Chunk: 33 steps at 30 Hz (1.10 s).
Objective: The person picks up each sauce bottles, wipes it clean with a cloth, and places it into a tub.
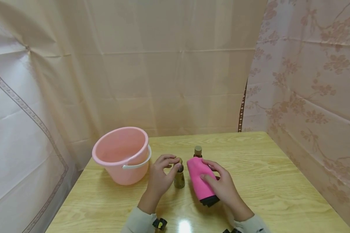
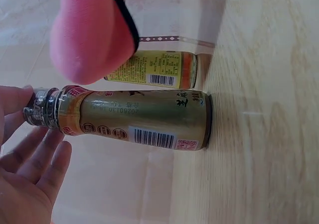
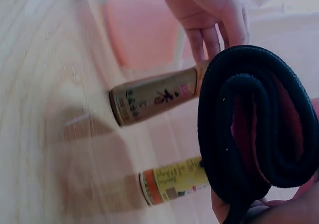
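My left hand [image 1: 159, 177] pinches the neck and cap of a small gold-labelled sesame oil bottle [image 1: 179, 180], which stands upright on the table. In my right hand [image 1: 224, 185] is a rolled pink cloth [image 1: 200, 181] with a black inner side, gripped between thumb and fingers. The right wrist view shows the roll's black layered end [image 3: 249, 119] close up. Behind the cloth stands a second bottle, its cap [image 1: 198, 150] showing above the roll. Its yellow label [image 2: 159, 68] with an orange band at the base appears in the left wrist view.
A pink bucket [image 1: 125, 171] with a white handle [image 1: 138, 165] stands at the left of the wooden table [image 1: 259, 168], beside my left hand. Beige curtains [image 1: 169, 81] hang behind the table, and a flowered one [image 1: 312, 97] runs along the right.
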### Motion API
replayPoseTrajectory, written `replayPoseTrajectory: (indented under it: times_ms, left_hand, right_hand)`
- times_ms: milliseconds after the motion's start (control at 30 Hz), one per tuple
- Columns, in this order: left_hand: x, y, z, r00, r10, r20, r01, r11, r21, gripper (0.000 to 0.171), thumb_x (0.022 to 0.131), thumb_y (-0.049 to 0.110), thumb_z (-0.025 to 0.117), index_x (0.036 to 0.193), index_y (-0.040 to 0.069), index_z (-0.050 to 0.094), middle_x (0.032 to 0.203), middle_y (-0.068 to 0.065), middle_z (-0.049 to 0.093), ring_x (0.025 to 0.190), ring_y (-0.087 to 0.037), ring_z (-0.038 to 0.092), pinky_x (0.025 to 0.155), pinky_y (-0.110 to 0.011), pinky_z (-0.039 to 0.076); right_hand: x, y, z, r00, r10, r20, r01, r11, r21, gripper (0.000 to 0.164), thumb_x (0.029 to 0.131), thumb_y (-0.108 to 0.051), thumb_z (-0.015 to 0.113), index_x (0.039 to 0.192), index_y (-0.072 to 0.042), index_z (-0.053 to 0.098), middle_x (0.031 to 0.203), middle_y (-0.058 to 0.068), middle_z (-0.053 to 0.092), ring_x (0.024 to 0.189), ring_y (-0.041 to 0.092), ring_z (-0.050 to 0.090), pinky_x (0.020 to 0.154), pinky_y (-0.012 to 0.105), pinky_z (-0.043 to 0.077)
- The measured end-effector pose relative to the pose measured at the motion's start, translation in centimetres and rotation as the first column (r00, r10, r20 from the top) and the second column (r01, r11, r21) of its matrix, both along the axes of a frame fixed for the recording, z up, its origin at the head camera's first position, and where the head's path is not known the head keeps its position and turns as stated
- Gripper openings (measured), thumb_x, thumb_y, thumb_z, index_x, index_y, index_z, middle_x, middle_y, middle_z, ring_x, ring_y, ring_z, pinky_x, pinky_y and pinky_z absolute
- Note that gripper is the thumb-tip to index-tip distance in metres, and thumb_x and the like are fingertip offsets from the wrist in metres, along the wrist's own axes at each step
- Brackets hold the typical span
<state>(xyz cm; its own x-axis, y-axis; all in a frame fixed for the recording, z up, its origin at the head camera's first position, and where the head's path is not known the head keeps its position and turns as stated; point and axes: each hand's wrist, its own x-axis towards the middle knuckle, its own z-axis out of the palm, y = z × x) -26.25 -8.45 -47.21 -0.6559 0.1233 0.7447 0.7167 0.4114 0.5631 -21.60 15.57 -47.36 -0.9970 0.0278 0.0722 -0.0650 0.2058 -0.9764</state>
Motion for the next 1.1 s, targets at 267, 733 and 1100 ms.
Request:
replayPoseTrajectory:
  times_ms: [267, 733, 1100]
  left_hand:
    - [0.4, 0.2, -0.2, 1.000, 0.007, -0.017, -0.007, 1.000, -0.006, 0.019, 0.090, 0.022, 0.082, 0.107, 0.013, 0.082, 0.107, 0.000, 0.075, 0.098, -0.017, 0.072, 0.076, -0.042, 0.061]
    - [0.5, 0.5, -0.7, 1.000, 0.010, -0.016, -0.010, 1.000, 0.019, 0.026, 0.088, 0.022, 0.085, 0.111, 0.012, 0.079, 0.104, 0.000, 0.078, 0.093, -0.015, 0.074, 0.083, -0.032, 0.060]
    - [0.8, 0.6, -0.8, 0.999, 0.024, 0.026, -0.025, 0.999, 0.038, 0.029, 0.086, 0.029, 0.086, 0.109, 0.013, 0.080, 0.108, 0.004, 0.079, 0.103, -0.015, 0.075, 0.091, -0.034, 0.059]
  right_hand:
    - [0.6, -1.0, -0.5, 0.998, 0.042, -0.045, -0.047, 0.993, -0.111, 0.047, 0.095, -0.020, 0.076, 0.140, -0.030, 0.064, 0.135, 0.013, 0.056, 0.088, 0.028, 0.074, 0.063, 0.040, 0.061]
    - [0.7, -1.3, -1.4, 0.999, 0.032, -0.028, -0.036, 0.984, -0.176, 0.052, 0.094, -0.031, 0.078, 0.142, -0.037, 0.061, 0.141, 0.006, 0.054, 0.095, 0.029, 0.075, 0.068, 0.043, 0.063]
    - [0.7, -1.6, -2.0, 0.998, 0.062, -0.027, -0.066, 0.978, -0.198, 0.050, 0.095, -0.027, 0.077, 0.142, -0.035, 0.063, 0.150, 0.007, 0.051, 0.090, 0.032, 0.076, 0.065, 0.047, 0.062]
